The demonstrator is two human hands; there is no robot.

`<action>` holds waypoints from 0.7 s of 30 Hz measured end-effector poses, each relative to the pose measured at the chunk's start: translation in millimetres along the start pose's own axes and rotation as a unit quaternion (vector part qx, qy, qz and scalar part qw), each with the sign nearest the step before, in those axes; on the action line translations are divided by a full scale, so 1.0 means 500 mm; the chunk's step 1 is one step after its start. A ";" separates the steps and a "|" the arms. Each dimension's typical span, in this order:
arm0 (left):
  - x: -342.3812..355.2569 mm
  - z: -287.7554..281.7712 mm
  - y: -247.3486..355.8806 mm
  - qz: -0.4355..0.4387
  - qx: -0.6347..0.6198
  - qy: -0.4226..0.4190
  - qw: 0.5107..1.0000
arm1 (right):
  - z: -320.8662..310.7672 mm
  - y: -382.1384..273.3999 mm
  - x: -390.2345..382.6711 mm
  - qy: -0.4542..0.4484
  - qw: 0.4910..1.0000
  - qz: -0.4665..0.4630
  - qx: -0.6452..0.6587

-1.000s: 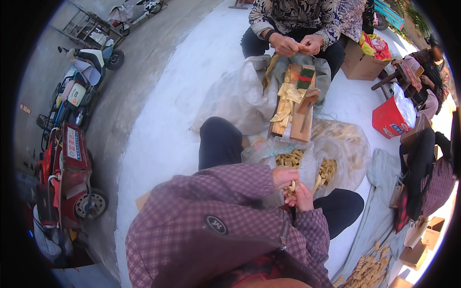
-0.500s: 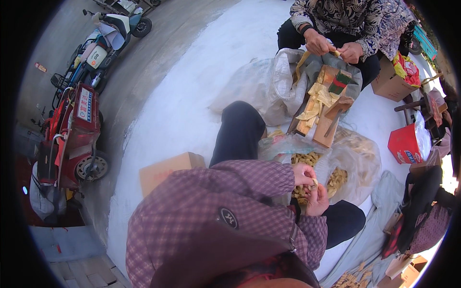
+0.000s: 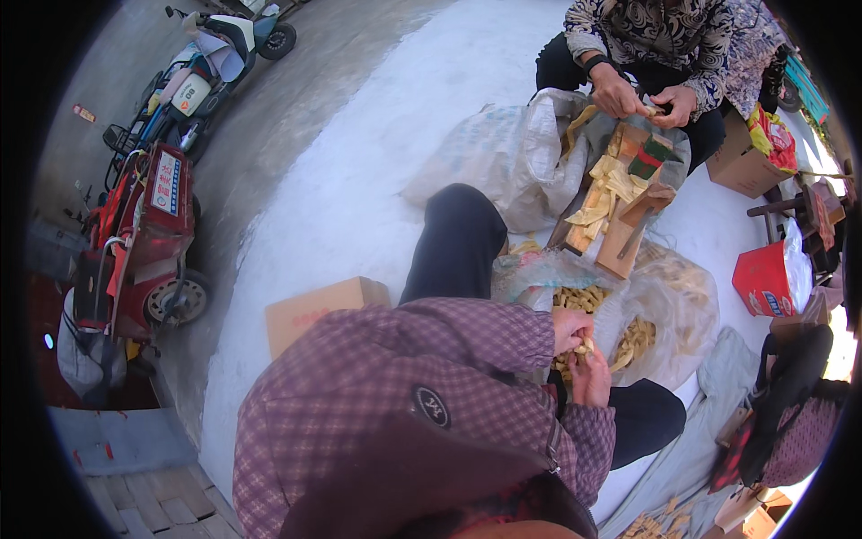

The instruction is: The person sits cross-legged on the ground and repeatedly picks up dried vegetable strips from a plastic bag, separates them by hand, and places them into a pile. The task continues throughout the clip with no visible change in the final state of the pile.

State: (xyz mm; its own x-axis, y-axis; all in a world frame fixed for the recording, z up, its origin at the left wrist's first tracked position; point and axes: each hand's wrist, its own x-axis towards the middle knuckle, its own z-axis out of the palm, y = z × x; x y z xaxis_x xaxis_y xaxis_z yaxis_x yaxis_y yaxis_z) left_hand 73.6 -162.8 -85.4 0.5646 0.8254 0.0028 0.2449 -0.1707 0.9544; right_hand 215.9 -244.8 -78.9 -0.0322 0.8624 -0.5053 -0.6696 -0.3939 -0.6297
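My left hand and my right hand meet above an open clear plastic bag. Both are closed, fingertips pinching a small pale-yellow folded piece; the fingers cover part of it. Many similar short yellow pieces lie in the bag just beyond my hands. Farther off, a wooden board bears flat pale-yellow strips and a green-and-red block. Behind it, the hands of another person also work on a yellow strip.
White woven sacks stand beside the board. A cardboard box sits to my left, a red tub to the right. Grey cloth and scattered yellow pieces lie at lower right. A red three-wheeler and a scooter are parked left.
The view has shifted slightly, moving the scene a little right. My hands keep hold of the small piece, the fingers having changed position around it. The other person's hands have lowered slightly.
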 end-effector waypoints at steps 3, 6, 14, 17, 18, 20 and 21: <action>-0.002 0.004 0.000 0.065 0.147 0.003 0.987 | 0.002 0.016 0.004 0.056 0.992 -0.065 -0.088; -0.018 0.021 0.008 0.074 0.237 0.002 0.969 | -0.022 0.042 0.020 0.087 0.965 -0.140 -0.203; -0.015 -0.019 0.007 0.022 0.066 -0.119 0.990 | 0.012 0.011 0.007 0.042 0.912 -0.208 -0.352; 0.012 -0.035 0.024 -0.206 -0.284 -0.120 0.929 | 0.080 -0.034 -0.028 0.033 0.934 -0.203 -0.292; 0.021 -0.056 0.039 -0.256 -0.379 -0.163 0.874 | 0.088 -0.054 -0.038 0.034 0.919 -0.194 -0.341; 0.018 -0.067 0.051 -0.276 -0.528 -0.139 0.791 | 0.058 -0.059 -0.030 0.012 0.900 -0.210 -0.383; 0.018 -0.081 0.073 -0.290 -0.543 -0.108 0.781 | 0.058 -0.080 -0.040 0.011 0.886 -0.193 -0.423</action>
State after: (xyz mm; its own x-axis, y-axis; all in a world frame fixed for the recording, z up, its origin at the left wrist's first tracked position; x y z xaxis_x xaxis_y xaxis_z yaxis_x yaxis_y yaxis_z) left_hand 55.9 -139.7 -38.3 0.7548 0.4653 -0.4624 -0.2382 0.8512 0.4676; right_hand 221.9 -237.3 -26.4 0.0994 0.9816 -0.1628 0.1671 -0.1778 -0.9698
